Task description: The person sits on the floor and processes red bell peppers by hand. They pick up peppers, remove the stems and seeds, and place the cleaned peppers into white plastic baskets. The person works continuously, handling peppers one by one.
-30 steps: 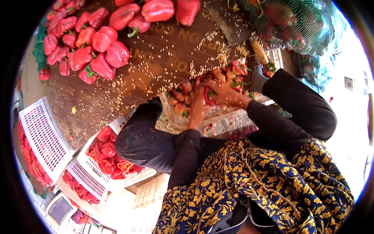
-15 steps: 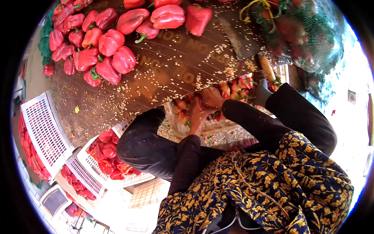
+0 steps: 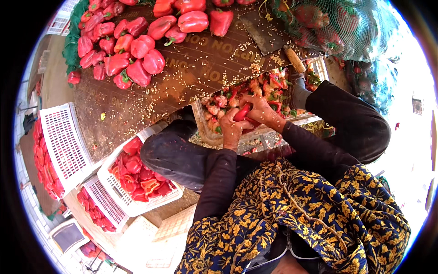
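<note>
Item, hands: your left hand (image 3: 231, 128) and right hand (image 3: 260, 111), both grasping one red pepper (image 3: 243, 112), fingers curled about it from either side.

Item, red pepper: held above the tray (image 3: 198, 119) of pepper scraps (image 3: 219, 101), between your knees, at the near edge of the table (image 3: 132, 104).

Item, change: half a second ago your right hand is bunched over the left and hides most of the pepper; now your hands stand slightly apart and its red skin shows between them. This suggests the pepper is being worked by hand, with the cleaver (image 3: 294, 59) lying unused on the table.

Item, surroundings: whole peppers (image 3: 142, 46) heaped at the table's far left; a green net sack (image 3: 340, 34) at far right; a white crate (image 3: 132, 210) of red pepper pieces beside your left knee.

Item, obscured: the pepper's underside and most of your fingertips; whether it is split cannot be told. The heap's top is cut off by the frame; glare washes out the right side.
</note>
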`<state>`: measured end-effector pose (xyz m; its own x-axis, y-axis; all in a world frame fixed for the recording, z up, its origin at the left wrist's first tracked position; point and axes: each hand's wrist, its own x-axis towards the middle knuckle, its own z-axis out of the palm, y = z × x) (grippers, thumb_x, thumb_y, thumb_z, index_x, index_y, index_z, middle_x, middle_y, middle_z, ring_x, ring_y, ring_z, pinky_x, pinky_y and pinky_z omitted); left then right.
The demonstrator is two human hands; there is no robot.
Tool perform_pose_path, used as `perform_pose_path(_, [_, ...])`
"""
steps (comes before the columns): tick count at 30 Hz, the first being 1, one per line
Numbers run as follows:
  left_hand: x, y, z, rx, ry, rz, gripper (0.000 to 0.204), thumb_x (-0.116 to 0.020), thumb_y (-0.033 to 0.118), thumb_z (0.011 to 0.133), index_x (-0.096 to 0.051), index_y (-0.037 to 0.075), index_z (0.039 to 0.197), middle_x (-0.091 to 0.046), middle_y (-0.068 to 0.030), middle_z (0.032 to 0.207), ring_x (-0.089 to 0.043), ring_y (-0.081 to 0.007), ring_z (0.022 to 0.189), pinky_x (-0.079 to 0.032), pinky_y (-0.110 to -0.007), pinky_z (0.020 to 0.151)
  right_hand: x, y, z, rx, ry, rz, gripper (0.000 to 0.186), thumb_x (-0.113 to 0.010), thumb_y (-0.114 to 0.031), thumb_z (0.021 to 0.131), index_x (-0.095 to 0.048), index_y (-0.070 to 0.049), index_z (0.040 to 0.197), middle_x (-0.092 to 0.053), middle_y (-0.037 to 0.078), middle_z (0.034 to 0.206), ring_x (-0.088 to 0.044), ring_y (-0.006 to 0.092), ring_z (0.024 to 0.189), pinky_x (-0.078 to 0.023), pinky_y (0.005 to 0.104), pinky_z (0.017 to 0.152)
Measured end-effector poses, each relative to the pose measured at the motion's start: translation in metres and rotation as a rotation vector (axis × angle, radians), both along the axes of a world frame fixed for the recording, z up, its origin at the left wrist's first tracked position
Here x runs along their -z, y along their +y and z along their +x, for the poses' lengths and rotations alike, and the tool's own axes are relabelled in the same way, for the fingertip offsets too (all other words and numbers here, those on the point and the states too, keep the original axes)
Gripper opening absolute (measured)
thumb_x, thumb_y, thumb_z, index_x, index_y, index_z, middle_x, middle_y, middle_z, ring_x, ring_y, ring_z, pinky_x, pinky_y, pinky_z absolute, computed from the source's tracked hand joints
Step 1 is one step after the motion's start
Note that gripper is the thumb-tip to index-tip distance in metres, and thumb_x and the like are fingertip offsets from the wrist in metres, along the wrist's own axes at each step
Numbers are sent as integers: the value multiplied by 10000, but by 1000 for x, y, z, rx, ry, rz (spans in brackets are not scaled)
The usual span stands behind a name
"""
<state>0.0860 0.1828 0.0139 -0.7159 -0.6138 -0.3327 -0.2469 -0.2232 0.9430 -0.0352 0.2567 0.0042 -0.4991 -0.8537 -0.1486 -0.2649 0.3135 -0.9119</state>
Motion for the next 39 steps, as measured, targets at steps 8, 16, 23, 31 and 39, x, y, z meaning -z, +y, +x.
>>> perform_pose_path(8, [-50,-32,-18,-733,671,597,212,-538,-23,680,-532,28,885,-560,-57,814,-549,-188,767,-457,-329,777,-62,-28,6,370,-1318,-620,187,-505,98,682,-504,-36,813,-511,22,679,-518,112,590,-419,216,521])
perform_pose_path(16, [-156,-168,183,-885,461,-127,192,-574,178,809,-564,13,907,-607,-126,889,-605,-243,755,-508,-423,706,-29,16,-31,492,-904,-295,207,-561,93,647,-523,-16,818,-559,88,849,-564,174,703,-495,299,652])
perform_pose_path(23, [-139,-121,203,-647,-520,-1057,449,-673,180,733,-534,-44,1097,-478,-163,1184,-520,-289,1016,-458,-346,821,-57,-26,7,218,-1338,-621,188,-523,-6,746,-522,-21,934,-557,97,986,-544,211,934,-426,326,881])
perform_pose_path(31, [-97,-13,9,-370,627,86,575,-382,441,925,-378,-12,1278,-447,-116,1240,-466,-196,1096,-371,-333,947,-101,-44,46,75,-867,-554,325,-563,-243,836,-475,-31,1066,-504,95,1101,-485,158,1004,-404,295,874])
perform_pose_path(39, [-110,-16,7,-175,327,-679,453,-409,309,901,-484,-34,1188,-464,-152,1232,-424,-246,1147,-322,-343,963,-113,-25,38,67,-526,-250,497,-646,-345,791,-484,44,1056,-545,87,926,-512,130,851,-453,272,707])
